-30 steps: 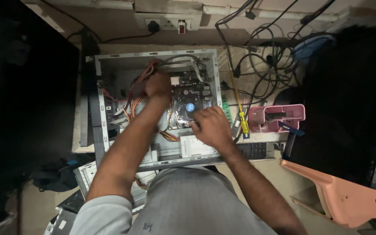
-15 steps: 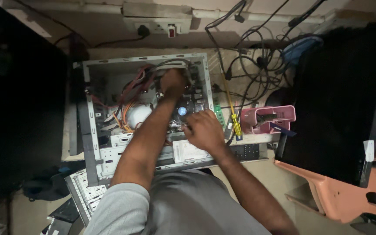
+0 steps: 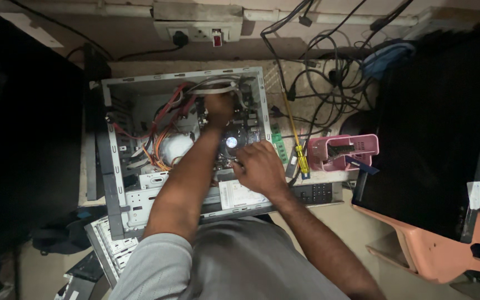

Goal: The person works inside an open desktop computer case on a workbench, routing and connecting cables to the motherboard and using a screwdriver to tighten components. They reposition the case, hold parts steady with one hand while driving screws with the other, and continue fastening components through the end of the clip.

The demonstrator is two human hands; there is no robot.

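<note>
An open grey computer case [image 3: 112, 161] lies on its side on a desk in front of me. My left hand [image 3: 219, 108] reaches deep into it, at the far end of the board among grey ribbon cables [image 3: 218, 85]; its fingers are hidden. My right hand [image 3: 258, 165] rests on the near edge of the board, beside the round cooler fan [image 3: 231, 141], fingers curled down. Red and orange wires [image 3: 159, 125] run through the case's left half. Whether either hand grips something I cannot make out.
A yellow-handled screwdriver [image 3: 301, 158] and a green memory stick [image 3: 279, 145] lie right of the case. A pink basket [image 3: 343, 151] stands beyond them, a keyboard [image 3: 315, 193] at the desk's edge. Tangled black cables [image 3: 329, 72] and a wall socket [image 3: 195, 30] are behind. A peach chair [image 3: 445, 244] stands right.
The view has shifted slightly. My left hand has stayed deep at the far end of the board; my right hand has stayed at its near edge by the fan.
</note>
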